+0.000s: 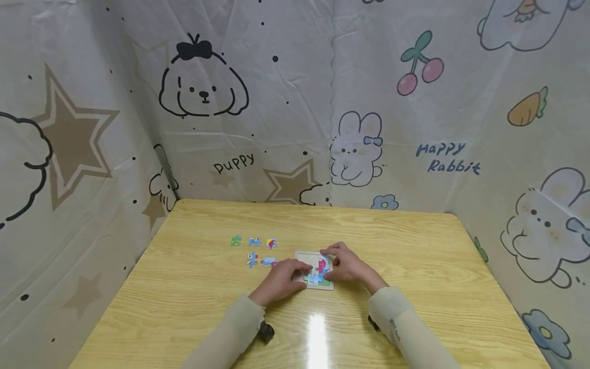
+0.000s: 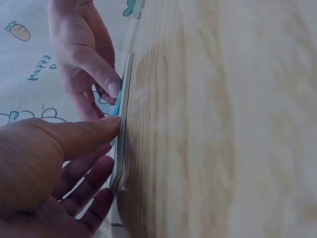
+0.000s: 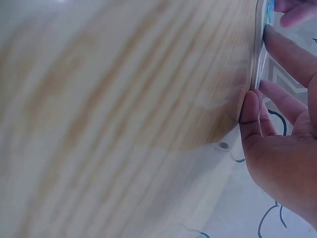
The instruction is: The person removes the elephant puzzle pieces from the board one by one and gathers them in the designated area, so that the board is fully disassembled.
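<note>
A small jigsaw puzzle tray (image 1: 322, 288) lies flat on the table, with fitted colourful pieces (image 1: 321, 264) along its right side and front; pale backing shows at the upper left. My left hand (image 1: 280, 279) is at the tray's left side, its index finger reaching over the tray. In the left wrist view the left thumb (image 2: 94, 136) lies straight with its tip on the tray. From the right, my right hand (image 1: 349, 265) touches the pieces with its thumb, while its index finger is at the far right corner. Lower right fingers (image 3: 251, 111) rest against the tray's edge.
Loose puzzle pieces lie left of the tray: a green one (image 1: 236, 241), a blue one (image 1: 254, 242) and a yellow-red one (image 1: 271, 243) behind, others (image 1: 251, 260) nearer. A printed cloth (image 1: 295, 102) hangs around the wooden table (image 1: 184, 287).
</note>
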The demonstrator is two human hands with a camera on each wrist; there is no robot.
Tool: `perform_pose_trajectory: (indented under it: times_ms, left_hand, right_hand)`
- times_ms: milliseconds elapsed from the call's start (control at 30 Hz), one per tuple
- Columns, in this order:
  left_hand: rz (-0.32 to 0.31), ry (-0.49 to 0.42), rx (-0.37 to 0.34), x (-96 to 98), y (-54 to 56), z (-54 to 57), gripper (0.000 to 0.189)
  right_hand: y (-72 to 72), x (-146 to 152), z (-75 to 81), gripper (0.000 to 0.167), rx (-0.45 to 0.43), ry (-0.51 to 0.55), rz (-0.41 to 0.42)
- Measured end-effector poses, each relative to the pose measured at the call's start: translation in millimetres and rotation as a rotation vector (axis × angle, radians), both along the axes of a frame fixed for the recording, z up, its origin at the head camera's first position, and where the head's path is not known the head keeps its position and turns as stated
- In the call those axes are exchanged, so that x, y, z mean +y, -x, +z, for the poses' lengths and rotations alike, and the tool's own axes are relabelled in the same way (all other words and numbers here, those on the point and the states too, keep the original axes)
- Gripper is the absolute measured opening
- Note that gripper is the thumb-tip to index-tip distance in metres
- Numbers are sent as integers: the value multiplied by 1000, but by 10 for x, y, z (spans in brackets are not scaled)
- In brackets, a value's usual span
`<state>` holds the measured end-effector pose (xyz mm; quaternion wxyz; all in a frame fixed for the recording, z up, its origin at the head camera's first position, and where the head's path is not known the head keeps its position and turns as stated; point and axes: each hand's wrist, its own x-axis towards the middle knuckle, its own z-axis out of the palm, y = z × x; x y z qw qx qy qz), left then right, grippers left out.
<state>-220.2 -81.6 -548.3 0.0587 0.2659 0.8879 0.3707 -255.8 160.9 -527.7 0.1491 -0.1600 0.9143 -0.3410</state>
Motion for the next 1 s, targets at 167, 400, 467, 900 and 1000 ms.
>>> perform_pose_trajectory:
  times_ms: [167,400,467,900,1000]
  left_hand:
    - [5,-26,0,23,-9,9,43]
    - [-9,-70,-7,56,-5,25,43]
    - [-8,-77,-11,62,0,26,42]
    - [-15,-104,-37,85,3,7,36]
    - [-14,-117,-46,76,4,5,34]
  right_hand:
    - [7,-6,-1,69,-3,2,-6]
    - [11,-7,-8,69,9,6,7]
    - [9,-10,-6,69,9,10,10]
    - [-8,-18,7,68,11,20,12]
    - [-9,-14,6,68,8,15,-1]
